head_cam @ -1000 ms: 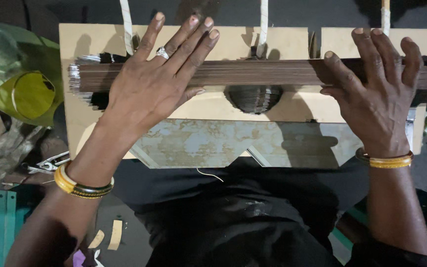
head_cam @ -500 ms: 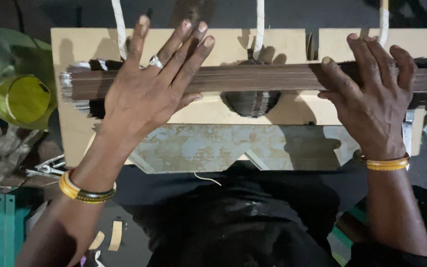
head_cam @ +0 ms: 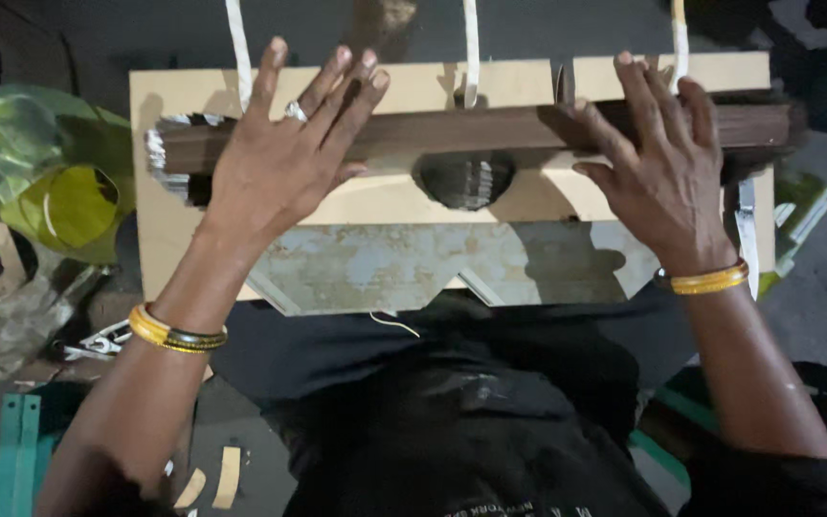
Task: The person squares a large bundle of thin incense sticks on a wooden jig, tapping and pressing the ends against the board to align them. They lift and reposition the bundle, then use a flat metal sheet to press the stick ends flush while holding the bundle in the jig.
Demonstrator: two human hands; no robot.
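- We find the left hand [head_cam: 275, 168] flat, fingers [head_cam: 361, 81] spread open, palm pressed on the bundle [head_cam: 461, 129] of thin dark sticks at upper left of centre; it grips nothing.
- The right hand [head_cam: 667, 168] lies likewise at upper right, fingers [head_cam: 624, 96] splayed and laid over the bundle, not closed round it.
- The bundle runs across the upper frame, lying on a pale board [head_cam: 413, 201] that rests over the lap.
- Three white strips [head_cam: 471, 48] pass under the bundle towards the top edge. We cannot tell whether they are tied.
- Risk, in our judgement: only flat palms restrain the sticks. Uneven pressure could let them roll forward over the top edge, or fan out at the ragged left end [head_cam: 160, 158].
- Risk: the middle stretch between the hands is unsupported by either palm, above a dark half-round cut-out [head_cam: 461, 182]. Sticks may sag or slip there.
- Risk: the board seems to sit on the lap, not on a desk. A knee shift could tip it and spill the load.
- At left lies a green plastic bag [head_cam: 40, 182], near the board's edge; stray sticks could fall into it.
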